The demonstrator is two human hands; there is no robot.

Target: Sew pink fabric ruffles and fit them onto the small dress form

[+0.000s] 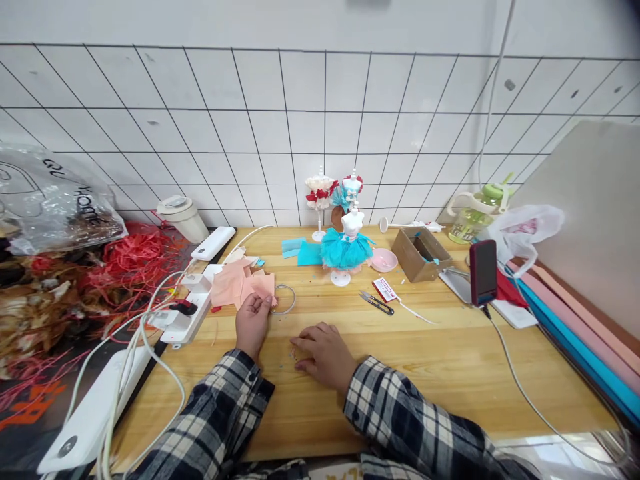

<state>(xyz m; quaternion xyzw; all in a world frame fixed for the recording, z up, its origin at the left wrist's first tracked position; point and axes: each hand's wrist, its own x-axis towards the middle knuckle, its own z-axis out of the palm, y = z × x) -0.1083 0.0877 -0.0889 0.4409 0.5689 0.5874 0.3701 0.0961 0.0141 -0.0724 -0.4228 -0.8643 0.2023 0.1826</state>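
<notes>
The left hand (251, 325) has thumb and fingertips drawn together at the near edge of some peach paper pieces (231, 283), a wire ring (295, 301) just to its right. The right hand (324, 353) is low over the wooden table (415, 373), thumb and forefinger apart beside tiny scraps (293, 353). Beyond the right hand are small snips (377, 304) and a miniature dress form (353, 223) in a turquoise skirt (346, 252); left of the left hand lies a white power strip (186, 325).
</notes>
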